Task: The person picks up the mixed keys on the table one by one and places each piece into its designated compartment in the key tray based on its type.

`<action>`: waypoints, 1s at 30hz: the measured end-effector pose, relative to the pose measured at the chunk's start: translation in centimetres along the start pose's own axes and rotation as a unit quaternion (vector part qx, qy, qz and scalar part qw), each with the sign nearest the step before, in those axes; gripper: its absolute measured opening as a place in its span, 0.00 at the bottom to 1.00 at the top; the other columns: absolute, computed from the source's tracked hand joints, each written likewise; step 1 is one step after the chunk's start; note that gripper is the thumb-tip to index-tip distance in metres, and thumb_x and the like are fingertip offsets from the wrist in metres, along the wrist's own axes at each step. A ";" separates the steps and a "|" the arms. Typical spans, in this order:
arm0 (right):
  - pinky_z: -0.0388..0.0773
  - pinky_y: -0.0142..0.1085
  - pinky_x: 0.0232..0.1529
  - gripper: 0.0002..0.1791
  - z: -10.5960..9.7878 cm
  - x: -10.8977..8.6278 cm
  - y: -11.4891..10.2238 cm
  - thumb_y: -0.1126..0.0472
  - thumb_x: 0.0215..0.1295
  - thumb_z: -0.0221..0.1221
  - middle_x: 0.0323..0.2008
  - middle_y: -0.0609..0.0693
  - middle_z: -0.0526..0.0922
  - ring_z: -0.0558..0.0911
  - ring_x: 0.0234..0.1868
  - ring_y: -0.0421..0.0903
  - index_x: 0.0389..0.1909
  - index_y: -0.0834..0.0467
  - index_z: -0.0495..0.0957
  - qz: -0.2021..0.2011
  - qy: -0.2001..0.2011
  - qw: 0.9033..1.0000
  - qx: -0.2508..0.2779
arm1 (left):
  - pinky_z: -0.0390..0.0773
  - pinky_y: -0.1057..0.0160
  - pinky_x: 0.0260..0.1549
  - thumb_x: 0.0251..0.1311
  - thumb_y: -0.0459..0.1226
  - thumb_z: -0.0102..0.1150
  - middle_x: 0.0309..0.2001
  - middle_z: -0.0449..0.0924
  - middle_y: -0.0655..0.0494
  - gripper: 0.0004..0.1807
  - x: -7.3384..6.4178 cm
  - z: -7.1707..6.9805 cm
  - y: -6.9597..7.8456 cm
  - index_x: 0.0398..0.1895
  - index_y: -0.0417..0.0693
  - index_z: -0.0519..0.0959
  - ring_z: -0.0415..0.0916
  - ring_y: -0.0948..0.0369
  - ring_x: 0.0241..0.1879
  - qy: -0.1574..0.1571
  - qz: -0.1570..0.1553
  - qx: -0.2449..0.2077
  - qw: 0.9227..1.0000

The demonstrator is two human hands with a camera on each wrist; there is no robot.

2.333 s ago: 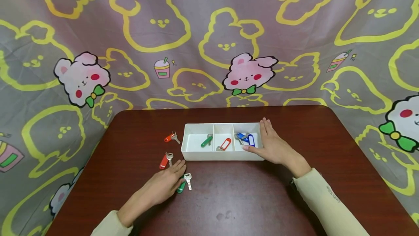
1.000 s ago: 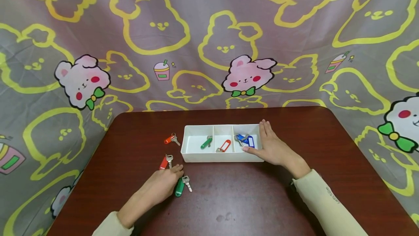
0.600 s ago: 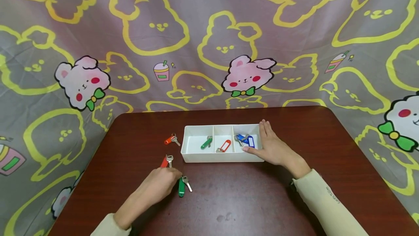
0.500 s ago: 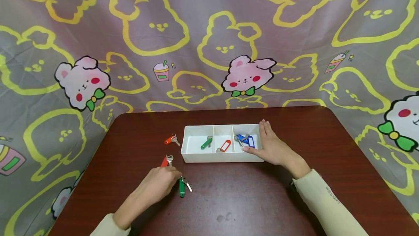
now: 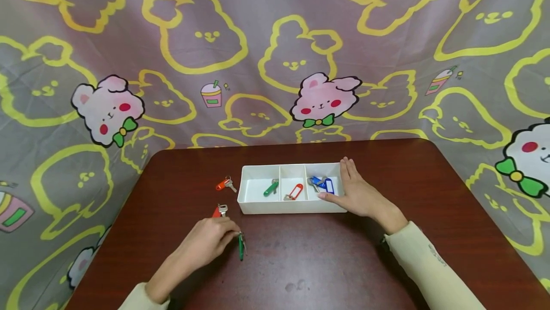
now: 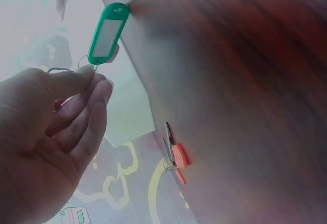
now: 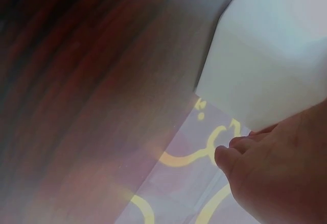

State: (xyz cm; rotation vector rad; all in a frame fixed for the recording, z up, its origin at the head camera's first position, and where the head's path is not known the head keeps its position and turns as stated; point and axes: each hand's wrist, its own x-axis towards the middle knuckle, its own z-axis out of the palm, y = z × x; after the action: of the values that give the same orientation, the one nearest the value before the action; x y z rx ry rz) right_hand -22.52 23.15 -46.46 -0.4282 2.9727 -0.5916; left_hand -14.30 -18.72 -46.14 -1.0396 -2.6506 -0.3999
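My left hand (image 5: 210, 238) pinches the ring of a green key tag (image 6: 108, 32) between thumb and fingertips. The tag hangs edge-on in the head view with its key beside it. Against the right end of a white three-section tray (image 5: 296, 207) rests my right hand (image 5: 363, 195), fingers straight, thumb over the front rim. Inside the tray, a green key tag (image 5: 271, 187) lies in the left section, a red-framed tag (image 5: 296, 191) in the middle one, and blue key tags (image 5: 329, 186) with keys in the right one.
Just beyond my left hand lies a red tag with a key (image 5: 222, 208), partly hidden by the hand. Farther back, left of the tray, is an orange-red tag with a key (image 5: 224, 184). A patterned curtain (image 5: 275, 61) hangs behind the brown table (image 5: 386, 162).
The left hand has gone from lying over the green key tag to pinching its ring. The tag and key have tipped up from lying flat. The right hand stays against the tray.
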 end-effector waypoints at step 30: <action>0.55 0.62 0.81 0.72 -0.1 0.1 -0.1 0.20 0.64 0.54 0.85 0.70 0.36 0.40 0.86 0.69 0.83 0.72 0.36 -0.003 0.001 1.000 -0.001 | 0.80 0.69 0.33 0.65 0.35 0.72 0.34 0.90 0.67 0.03 1.5 -0.8 0.7 0.36 0.54 0.91 0.77 0.76 0.34 -0.026 -0.086 -0.191 0.978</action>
State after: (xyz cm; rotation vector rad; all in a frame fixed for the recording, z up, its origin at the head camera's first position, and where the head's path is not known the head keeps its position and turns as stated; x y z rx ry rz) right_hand -22.56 23.10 -46.35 -0.4356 2.9758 -0.5912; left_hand -14.78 -17.57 -44.74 -0.9310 -2.7852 -0.9619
